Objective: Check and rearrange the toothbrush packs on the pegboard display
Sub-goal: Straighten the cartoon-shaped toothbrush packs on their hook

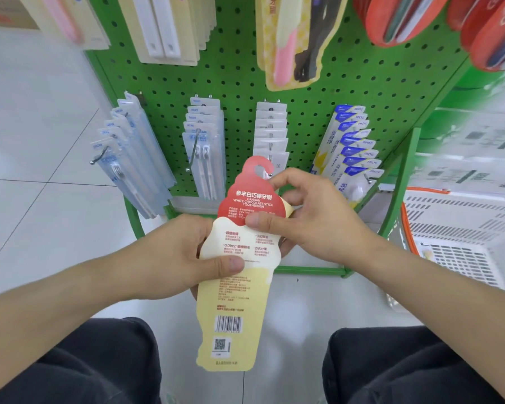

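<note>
Both hands hold one ice-cream-shaped toothbrush pack [236,287] in front of the green pegboard [236,68], its printed back with barcode facing up. The left hand [184,258] grips the pack's middle, thumb pressed on the card; the right hand [306,217] pinches the red upper part, just below its hook hole. Behind, rows of clear toothbrush packs [203,147] and blue-topped packs [353,150] hang on pegs. At right sits a white basket [461,228]; what lies inside is too blurred to tell.

1 head view looks steeply down, close before the green pegboard [347,91]
</note>
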Demonstrator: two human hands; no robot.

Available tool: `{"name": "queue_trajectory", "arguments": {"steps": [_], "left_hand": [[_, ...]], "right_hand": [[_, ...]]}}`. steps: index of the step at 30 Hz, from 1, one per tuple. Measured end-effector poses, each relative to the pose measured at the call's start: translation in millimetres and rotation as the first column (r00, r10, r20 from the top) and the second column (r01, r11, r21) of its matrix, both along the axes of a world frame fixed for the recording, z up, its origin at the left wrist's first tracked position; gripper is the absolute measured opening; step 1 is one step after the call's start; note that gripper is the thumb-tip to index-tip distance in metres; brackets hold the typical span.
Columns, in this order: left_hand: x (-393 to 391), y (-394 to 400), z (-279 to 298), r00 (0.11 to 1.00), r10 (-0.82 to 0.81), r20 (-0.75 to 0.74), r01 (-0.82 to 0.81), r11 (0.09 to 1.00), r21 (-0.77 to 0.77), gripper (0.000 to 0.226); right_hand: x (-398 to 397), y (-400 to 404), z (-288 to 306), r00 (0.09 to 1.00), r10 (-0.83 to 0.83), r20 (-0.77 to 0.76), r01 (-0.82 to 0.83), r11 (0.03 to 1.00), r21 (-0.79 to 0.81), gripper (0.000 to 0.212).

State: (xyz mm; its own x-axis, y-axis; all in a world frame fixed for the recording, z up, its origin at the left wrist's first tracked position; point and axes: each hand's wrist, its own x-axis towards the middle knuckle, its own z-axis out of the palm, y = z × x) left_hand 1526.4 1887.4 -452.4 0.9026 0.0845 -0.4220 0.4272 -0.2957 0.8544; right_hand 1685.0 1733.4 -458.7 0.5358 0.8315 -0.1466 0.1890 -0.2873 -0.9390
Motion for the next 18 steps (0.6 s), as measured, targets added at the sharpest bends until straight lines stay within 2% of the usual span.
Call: {"name": "queue_trajectory", "arguments": {"steps": [5,9,18], "left_hand": [[1,-5,1,0.999,0.054,0.003,-0.054,0.998,0.039,0.023],[2,-9,-4,0.983,0.166,0.072,-0.169,0.985,0.036,0.038],[3,-13,-11,0.991,0.092,0.097,-0.104,0.987,0.125,0.041]], "right_hand": [[-1,1,4,0.999,-0.009,-0.039,0.007,0.999,-0.050,0.046],[-1,2,6,0.998,-0.013,-0.065,0.007,0.996,-0.086,0.050],[-4,3,5,0.999,-0.032,0.021,0.035,0.987,-0.160,0.049]]}}
